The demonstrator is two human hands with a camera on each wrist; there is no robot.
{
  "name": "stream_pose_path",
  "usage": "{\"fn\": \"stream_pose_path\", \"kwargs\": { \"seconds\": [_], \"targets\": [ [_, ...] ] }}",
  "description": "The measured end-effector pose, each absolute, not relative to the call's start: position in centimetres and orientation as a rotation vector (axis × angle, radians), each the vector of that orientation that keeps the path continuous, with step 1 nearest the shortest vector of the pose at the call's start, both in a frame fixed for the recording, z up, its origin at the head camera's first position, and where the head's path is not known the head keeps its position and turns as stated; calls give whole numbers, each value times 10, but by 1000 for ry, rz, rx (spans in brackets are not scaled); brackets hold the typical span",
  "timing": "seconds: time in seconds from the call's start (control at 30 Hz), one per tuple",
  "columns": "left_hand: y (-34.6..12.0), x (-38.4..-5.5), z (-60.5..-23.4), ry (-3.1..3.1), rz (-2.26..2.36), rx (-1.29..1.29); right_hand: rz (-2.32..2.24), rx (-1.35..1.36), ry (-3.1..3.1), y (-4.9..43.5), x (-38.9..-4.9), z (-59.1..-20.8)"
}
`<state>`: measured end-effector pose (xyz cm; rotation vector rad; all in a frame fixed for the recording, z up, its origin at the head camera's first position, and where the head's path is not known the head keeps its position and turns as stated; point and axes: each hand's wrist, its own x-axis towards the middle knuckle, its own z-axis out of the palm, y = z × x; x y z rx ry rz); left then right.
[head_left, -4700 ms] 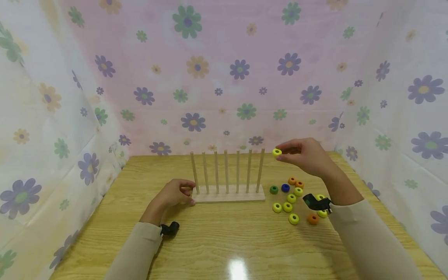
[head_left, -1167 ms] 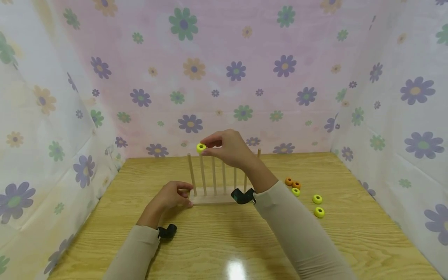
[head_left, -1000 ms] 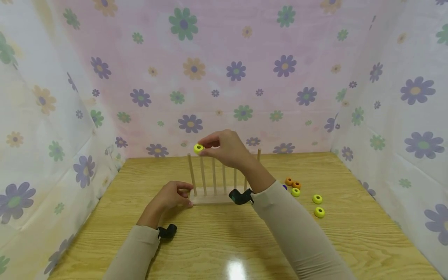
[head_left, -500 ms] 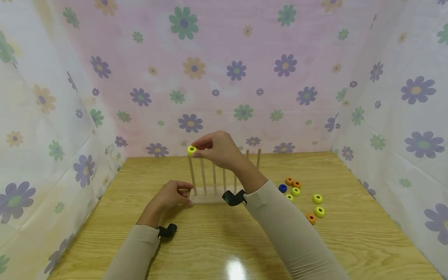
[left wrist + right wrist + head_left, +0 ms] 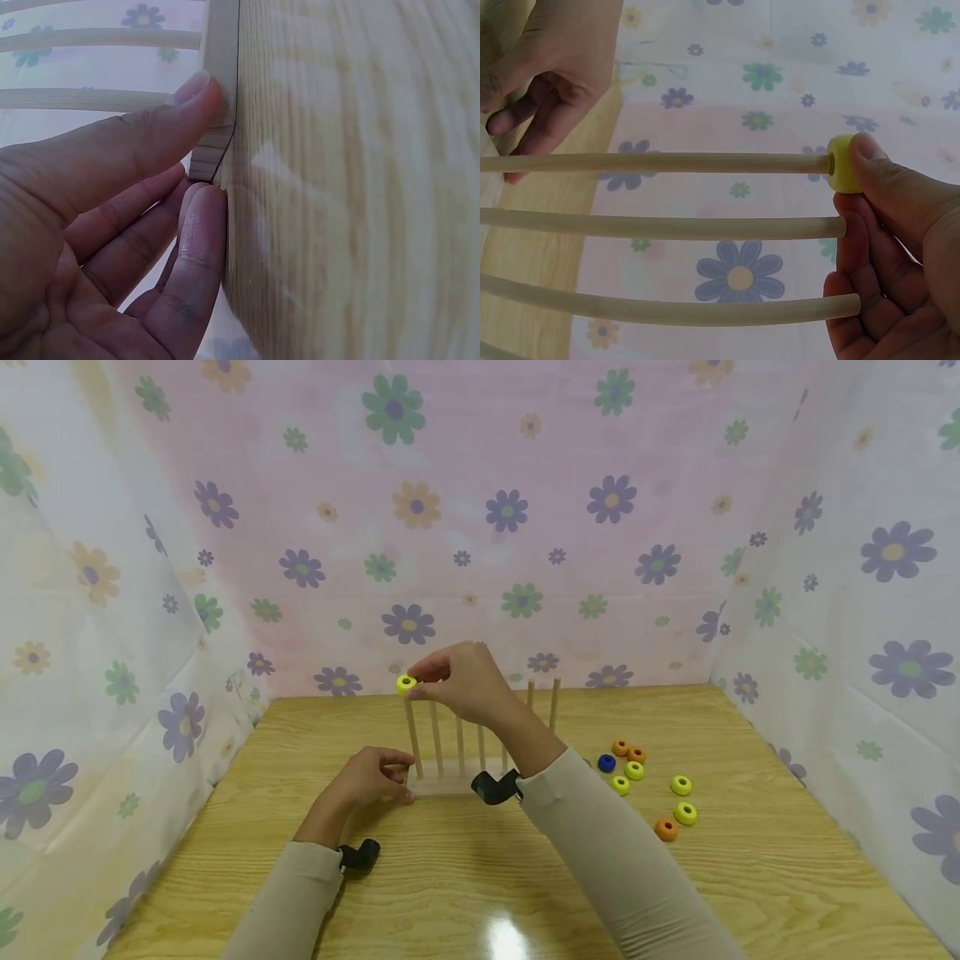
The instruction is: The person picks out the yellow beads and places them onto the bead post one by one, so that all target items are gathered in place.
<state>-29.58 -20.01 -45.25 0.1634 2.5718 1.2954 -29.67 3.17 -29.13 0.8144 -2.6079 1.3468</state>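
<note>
My right hand pinches a yellow bead between thumb and fingers at the top of the leftmost peg. The right wrist view shows the bead's hole lined up with that peg's tip, while the lower fingers lie by the tips of two neighbouring pegs. My left hand holds the left end of the wooden peg rack. In the left wrist view, its thumb lies on the front of the base and its fingers are at the end. No beads show on the visible pegs.
Loose beads lie on the table right of the rack: a blue bead, several yellow ones and orange ones. My right sleeve covers part of that area. A flowered cloth encloses the back and sides.
My right hand has carried the yellow bead leftward from beyond the rack's right end, across the peg tops, to the leftmost peg. My left hand keeps its hold on the base.
</note>
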Motion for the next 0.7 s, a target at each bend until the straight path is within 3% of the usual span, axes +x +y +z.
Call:
{"fn": "stream_pose_path", "kwargs": {
  "seconds": [0.7],
  "targets": [
    [-202, -296, -453, 2569, 1302, 209, 1326, 753, -2609, 26, -295, -296]
  ]
}}
